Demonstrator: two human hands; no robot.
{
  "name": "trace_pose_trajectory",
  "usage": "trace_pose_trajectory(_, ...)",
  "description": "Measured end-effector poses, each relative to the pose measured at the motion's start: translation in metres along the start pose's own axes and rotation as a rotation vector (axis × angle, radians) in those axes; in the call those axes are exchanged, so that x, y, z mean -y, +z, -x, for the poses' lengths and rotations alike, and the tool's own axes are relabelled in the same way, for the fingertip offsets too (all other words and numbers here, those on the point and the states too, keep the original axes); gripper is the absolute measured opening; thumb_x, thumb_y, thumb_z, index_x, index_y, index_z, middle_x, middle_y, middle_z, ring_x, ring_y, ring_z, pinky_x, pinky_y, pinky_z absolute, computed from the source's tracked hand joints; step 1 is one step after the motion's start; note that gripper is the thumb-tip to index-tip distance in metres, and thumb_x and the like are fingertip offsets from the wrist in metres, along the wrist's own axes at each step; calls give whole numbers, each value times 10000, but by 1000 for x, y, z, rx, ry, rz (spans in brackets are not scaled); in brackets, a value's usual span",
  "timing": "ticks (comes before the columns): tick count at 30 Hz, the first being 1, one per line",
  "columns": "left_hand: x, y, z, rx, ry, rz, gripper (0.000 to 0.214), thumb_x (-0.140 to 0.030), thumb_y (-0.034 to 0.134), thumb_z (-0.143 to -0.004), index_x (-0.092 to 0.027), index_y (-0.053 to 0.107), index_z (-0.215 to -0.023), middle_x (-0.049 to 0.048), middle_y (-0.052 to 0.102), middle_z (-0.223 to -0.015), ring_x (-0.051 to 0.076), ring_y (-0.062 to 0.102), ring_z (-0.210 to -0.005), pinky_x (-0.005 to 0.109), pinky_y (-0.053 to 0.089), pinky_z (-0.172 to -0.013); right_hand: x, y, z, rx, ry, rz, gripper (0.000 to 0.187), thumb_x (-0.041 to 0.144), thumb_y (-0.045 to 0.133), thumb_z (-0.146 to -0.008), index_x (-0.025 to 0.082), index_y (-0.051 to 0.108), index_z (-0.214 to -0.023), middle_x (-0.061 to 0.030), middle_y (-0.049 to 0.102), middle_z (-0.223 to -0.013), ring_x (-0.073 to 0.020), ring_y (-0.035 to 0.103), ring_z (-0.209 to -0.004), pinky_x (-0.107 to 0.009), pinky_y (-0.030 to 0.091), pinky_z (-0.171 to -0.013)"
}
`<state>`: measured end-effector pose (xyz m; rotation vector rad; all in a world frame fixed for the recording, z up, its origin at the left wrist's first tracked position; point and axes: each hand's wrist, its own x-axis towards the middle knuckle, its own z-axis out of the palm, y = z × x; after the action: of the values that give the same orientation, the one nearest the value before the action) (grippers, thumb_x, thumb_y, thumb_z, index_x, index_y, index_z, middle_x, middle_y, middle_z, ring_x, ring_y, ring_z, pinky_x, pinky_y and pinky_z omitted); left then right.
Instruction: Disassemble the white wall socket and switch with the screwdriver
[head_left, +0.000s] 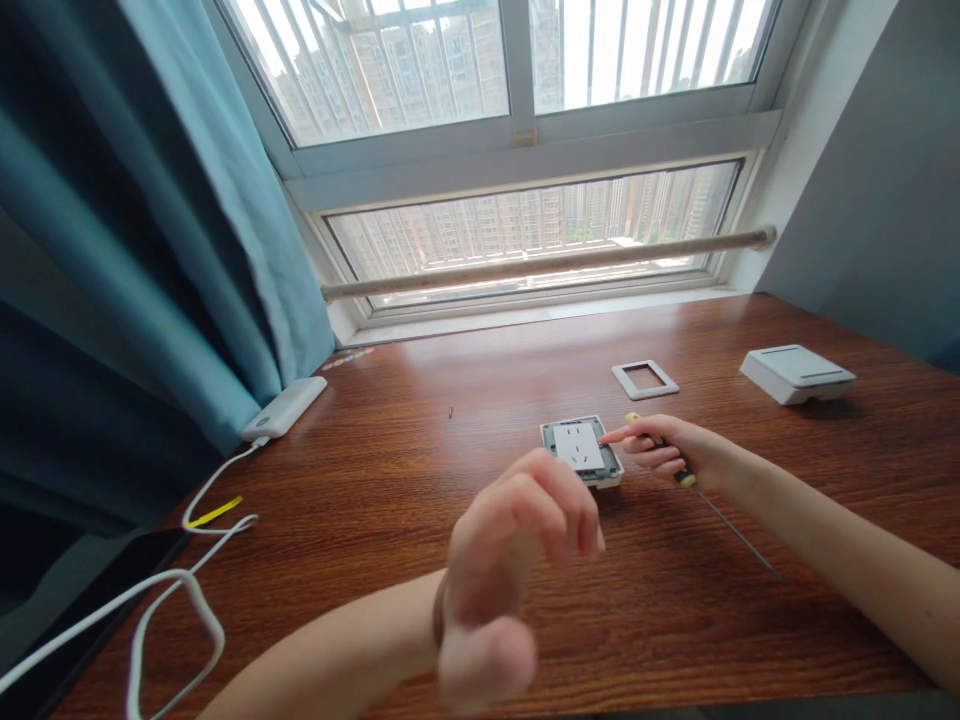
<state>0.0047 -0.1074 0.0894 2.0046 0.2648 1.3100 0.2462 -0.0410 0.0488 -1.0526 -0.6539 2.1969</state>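
A white wall socket point(578, 447) lies face up on the wooden table, its grey inner frame uncovered. My right hand point(667, 447) is wrapped round a screwdriver point(684, 478) with a yellow and black handle; the shaft points back toward me. The right index finger stretches out to the socket's right edge and appears to touch it. Nearer the camera, my left hand point(517, 550) hangs above the table, blurred, with fingers curved and thumb apart, and I see nothing in it. Beyond the socket rests a square white cover frame point(645, 379).
A small screw point(450, 411) lies left of the socket. At the right stands a white box-like unit point(797, 373). A white power bank point(285, 408) with a white cable point(180, 577) sits by the blue curtain point(247, 250), near a yellow strip point(216, 512). A window is behind.
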Motion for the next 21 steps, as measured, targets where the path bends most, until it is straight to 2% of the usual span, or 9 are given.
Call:
trace_pose_trajectory(2,29,2,-9,53,-27,-117,210,-392,493,-819,-189,473,-768,56,525,-779,167,514,-730,330,454,-679,0,-1,0,14,-2,-15,99,141,475,-820,90,553,-852,92,331,-527,21,240,-301,-63,207,-238)
trace_pose_trajectory(4,60,5,-14,70,-157,-326,105,-272,548,-798,-181,513,-756,63,553,-817,181,510,-815,340,442,-757,1,-2,-1,22,3,-27,113,147,450,-833,95,550,-845,91,335,-524,18,246,-299,-63,212,-238)
trace_pose_trajectory(6,86,8,-16,74,-252,-439,49,-227,570,-779,-184,550,-767,65,574,-877,192,506,-892,353,430,-825,2,-4,-1,14,-3,-29,117,153,439,-838,105,546,-848,90,343,-522,14,255,-295,-65,217,-236)
trace_pose_trajectory(8,102,10,-17,90,-312,-518,63,-217,622,-736,-194,591,-787,58,592,-933,210,493,-977,386,394,-904,3,-5,-2,-9,-9,-14,103,155,447,-832,114,541,-841,91,349,-516,12,256,-286,-68,219,-233)
trace_pose_trajectory(14,112,4,-27,162,-546,-610,205,-341,729,-631,-247,684,-808,34,615,-1018,250,477,-1060,423,347,-955,5,-3,0,-37,28,54,63,160,491,-805,120,536,-823,94,360,-508,18,241,-276,-64,198,-226)
trace_pose_trajectory(21,120,-1,-32,256,-544,-571,206,-370,704,-658,-282,706,-844,22,611,-1073,236,498,-1079,390,331,-985,5,1,3,12,58,-3,49,139,483,-797,119,525,-814,94,357,-507,18,249,-274,-64,212,-232)
